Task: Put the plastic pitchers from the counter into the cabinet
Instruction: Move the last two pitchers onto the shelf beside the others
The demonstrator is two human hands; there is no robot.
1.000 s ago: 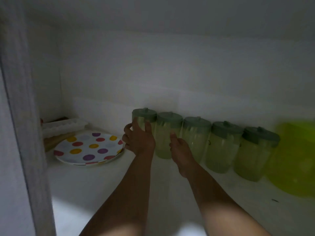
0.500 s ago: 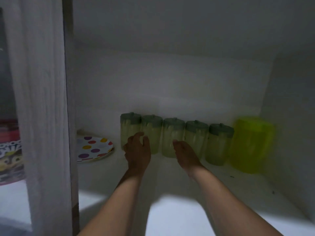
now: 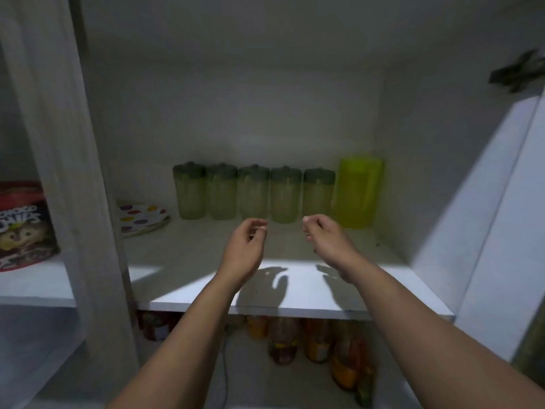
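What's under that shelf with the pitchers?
Under the shelf stand blurry bottles with orange and red contents. The shelf's front edge hides their tops, and both arms cover whatever lies farther to the sides.

We see a polka-dot plate [image 3: 143,219] at 9 o'clock on the shelf [image 3: 206,293], near the back wall. A cereal box [image 3: 25,225] stands in the next compartment, further toward 9, beyond the divider [image 3: 76,172]. Bottles w/ orange contents [image 3: 312,340] sit below, approx 6 o'clock.

Home kitchen: cabinet shelf [image 3: 295,293] w/ pitchers [image 3: 253,193], cereal box [image 3: 23,228].
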